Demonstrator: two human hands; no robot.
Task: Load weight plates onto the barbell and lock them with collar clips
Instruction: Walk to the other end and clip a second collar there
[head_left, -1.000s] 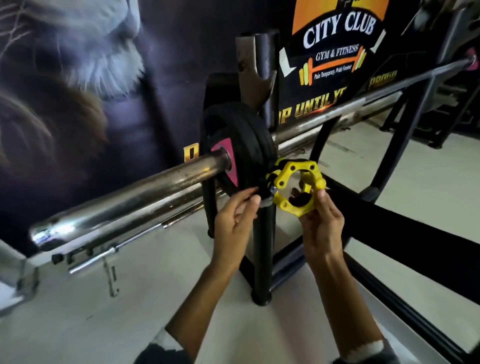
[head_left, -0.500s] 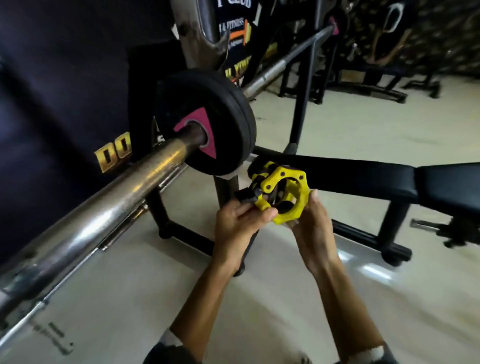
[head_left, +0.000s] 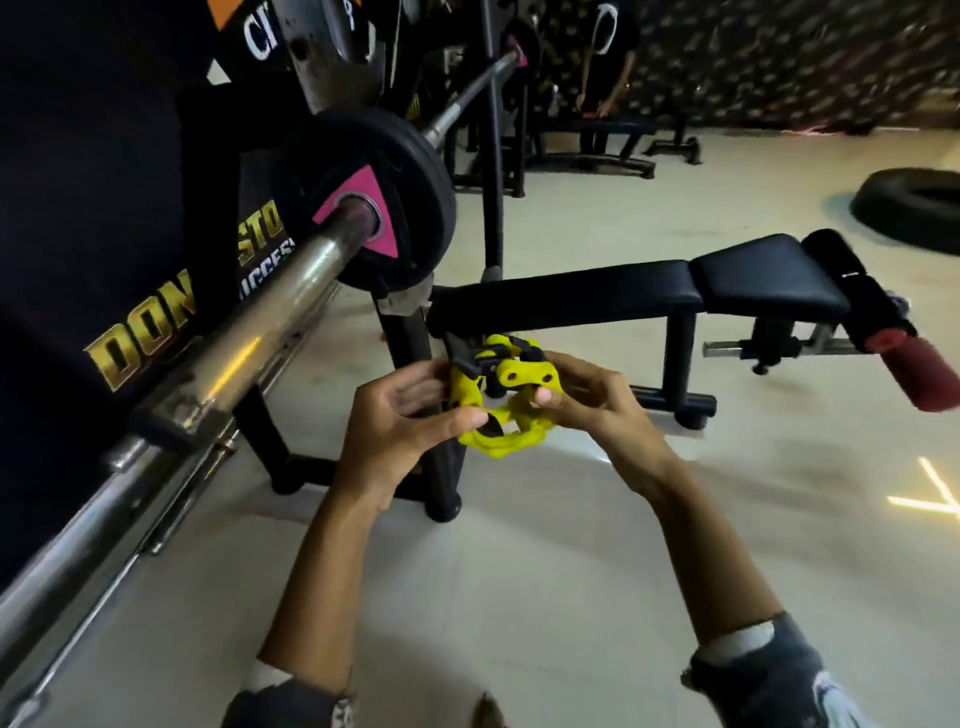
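Observation:
A yellow collar clip (head_left: 501, 397) with a black lever hangs in mid-air between both hands, below and to the right of the bar's sleeve. My left hand (head_left: 400, 421) pinches its left side near the lever, and my right hand (head_left: 592, 397) pinches its right side. A black weight plate (head_left: 410, 176) with a pink centre mark sits on the steel barbell (head_left: 249, 332), which runs from the lower left up to the rack. The sleeve in front of the plate is bare.
A black flat bench (head_left: 623, 288) with a red-tipped roller stands just behind the hands. The black rack upright (head_left: 421, 415) stands below the plate. A tyre (head_left: 909, 208) lies on the floor far right. A person (head_left: 608, 57) stands at the back.
The view has swung right and pulled back along the bar. Both hands have drawn the yellow clip down and away from beside the plate, and now hold it lower and closer to me.

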